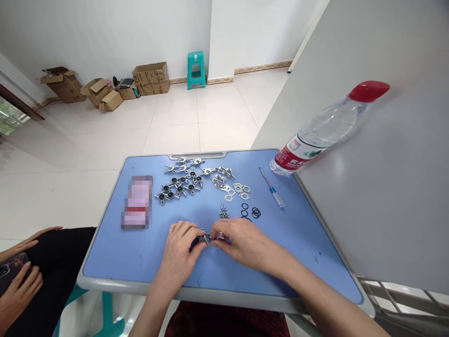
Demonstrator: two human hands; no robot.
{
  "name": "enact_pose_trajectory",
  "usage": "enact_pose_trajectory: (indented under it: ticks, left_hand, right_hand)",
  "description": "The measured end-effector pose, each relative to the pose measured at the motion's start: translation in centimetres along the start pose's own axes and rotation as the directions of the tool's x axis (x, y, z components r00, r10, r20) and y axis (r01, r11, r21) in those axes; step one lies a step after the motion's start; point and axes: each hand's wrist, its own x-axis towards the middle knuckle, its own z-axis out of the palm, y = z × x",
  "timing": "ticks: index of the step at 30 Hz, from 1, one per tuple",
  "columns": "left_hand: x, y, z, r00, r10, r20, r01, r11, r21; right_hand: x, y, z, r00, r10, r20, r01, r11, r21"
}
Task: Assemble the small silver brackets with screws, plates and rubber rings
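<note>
Near the front of the table, my left hand (pixel 182 244) pinches a small metal fitting (pixel 204 238). My right hand (pixel 242 241) closes on a small clear, purplish piece (pixel 222 237) beside the fitting; its kind is mostly hidden by the fingers. Just beyond the hands lies a little heap of screws (pixel 224 212). Black rubber rings (pixel 256 213) lie past my right hand, one partly covered by it. Flat metal gaskets (pixel 244 196) are spread behind them. Several metal fittings with black discs (pixel 180 189) stand in a group farther left, with plain metal fittings (pixel 182 167) behind.
A screwdriver (pixel 272 188) with a clear handle lies at the right. A tilted water bottle (pixel 315 135) stands at the right edge by a grey panel. A blurred pinkish rectangle (pixel 138 201) lies left. Another person's hand (pixel 21 285) holds a phone (pixel 13 270) beside the table.
</note>
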Motion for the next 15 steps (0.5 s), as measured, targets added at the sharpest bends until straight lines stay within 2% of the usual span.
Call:
enact_pose_trajectory:
  ticks: [4,9,15]
  left_hand:
    - [-0.05,-0.02,0.12,1.000,-0.005,-0.005,0.005,1.000,0.003]
    - [-0.12,-0.07,0.23,1.000,-0.007,-0.009,0.007,1.000,0.001]
    - [-0.08,-0.10,0.20,1.000,-0.001,-0.007,0.001,1.000,0.002]
  right_hand:
    - [-0.13,-0.06,0.40,0.999,-0.042,-0.013,0.041,0.999,-0.015]
    - [-0.12,-0.18,0.57,0.995,-0.096,0.027,0.096,0.995,-0.012]
    - [-0.08,-0.27,0.80,0.995,-0.096,0.037,0.097,0.995,-0.013]
